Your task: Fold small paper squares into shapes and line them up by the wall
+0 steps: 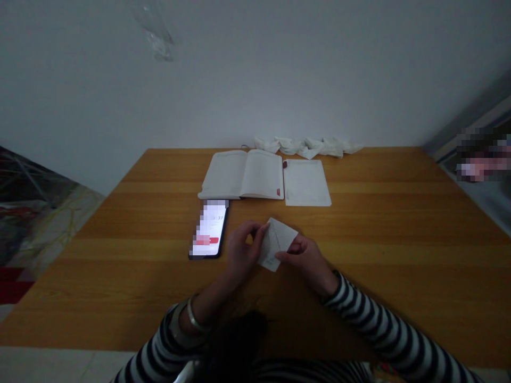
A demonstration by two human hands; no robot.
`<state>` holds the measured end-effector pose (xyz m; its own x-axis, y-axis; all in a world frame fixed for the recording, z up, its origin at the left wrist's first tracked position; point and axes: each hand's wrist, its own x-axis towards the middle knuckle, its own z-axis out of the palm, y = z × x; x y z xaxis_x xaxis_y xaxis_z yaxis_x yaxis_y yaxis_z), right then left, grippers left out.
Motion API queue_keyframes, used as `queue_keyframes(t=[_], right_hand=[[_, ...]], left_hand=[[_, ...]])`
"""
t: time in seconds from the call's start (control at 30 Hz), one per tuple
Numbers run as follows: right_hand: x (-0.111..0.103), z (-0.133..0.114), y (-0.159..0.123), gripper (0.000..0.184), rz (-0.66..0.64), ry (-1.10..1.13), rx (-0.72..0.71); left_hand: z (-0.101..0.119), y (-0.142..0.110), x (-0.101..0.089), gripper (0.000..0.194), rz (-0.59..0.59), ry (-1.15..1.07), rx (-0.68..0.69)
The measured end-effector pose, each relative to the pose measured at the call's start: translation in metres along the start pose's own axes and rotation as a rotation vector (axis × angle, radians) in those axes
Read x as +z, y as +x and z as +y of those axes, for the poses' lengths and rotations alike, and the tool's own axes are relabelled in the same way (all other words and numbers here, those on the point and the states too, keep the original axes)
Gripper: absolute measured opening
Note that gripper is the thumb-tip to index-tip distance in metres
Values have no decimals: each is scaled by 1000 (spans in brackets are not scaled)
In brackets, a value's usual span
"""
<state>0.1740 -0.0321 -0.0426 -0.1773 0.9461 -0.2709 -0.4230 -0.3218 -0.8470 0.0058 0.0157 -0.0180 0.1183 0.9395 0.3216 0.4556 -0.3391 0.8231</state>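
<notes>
A small folded piece of white paper [280,236], roughly diamond-shaped with a crease down its face, is held up between my two hands over the table. My left hand [244,250] pinches its left corner between thumb and finger. On the other side, my right hand [309,260] grips the right edge, thumb on the front and fingers partly hidden behind. To the left of my left hand lies a phone [210,229] with a lit screen. Beyond the hands, an open notebook [261,173] and a loose white sheet [307,183] lie side by side.
The wooden table [399,223] reaches back to a pale wall. Crumpled white tissue [307,146] lies along its back edge. A clear plastic piece [157,40] hangs on the wall. Clutter on the floor shows at the left.
</notes>
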Motion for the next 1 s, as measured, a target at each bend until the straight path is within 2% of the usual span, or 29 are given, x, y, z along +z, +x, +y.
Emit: queue_keyframes(t=[0.17,0.33,0.4,0.5,0.53,0.6,0.67,0.7,0.77,0.83,0.9,0.93,1.0], right_hand=[[-4,0,1,46,-31,-42,14],[-5,-4,2,41,-27,-57,-43],[-7,-5,4,35,23,-59,-81],[-13,-6,8,31,177,-59,-148],[-16,-6,9,32,219,-68,-167],[-22,-9,12,34,254,-104,-177],[-26,-11,13,38,237,-148,-151],[-27,-13,14,40,227,-164,-136],[-29,-15,14,46,222,-188,-129],[-29,-16,14,53,241,-205,-163],[-29,-15,14,54,249,-202,-191],[-28,-14,13,51,240,-191,-191],[-25,-11,12,42,208,-166,-170]], left_hand=[[0,4,-1,25,-20,-9,-49],[-5,8,0,25,-140,-101,-194],[-8,8,2,24,-173,-169,-240],[-12,5,8,16,-263,-308,-284],[-14,3,11,21,-302,-348,-293],[-17,0,13,43,-363,-362,-296],[-20,-1,12,63,-388,-311,-264],[-21,0,10,67,-389,-282,-232],[-21,4,3,58,-390,-226,-145],[-20,9,-3,36,-437,-167,-57],[-18,13,-6,20,-504,-122,-32],[-18,13,-7,18,-518,-106,-46],[-18,13,-4,24,-466,-68,-100]])
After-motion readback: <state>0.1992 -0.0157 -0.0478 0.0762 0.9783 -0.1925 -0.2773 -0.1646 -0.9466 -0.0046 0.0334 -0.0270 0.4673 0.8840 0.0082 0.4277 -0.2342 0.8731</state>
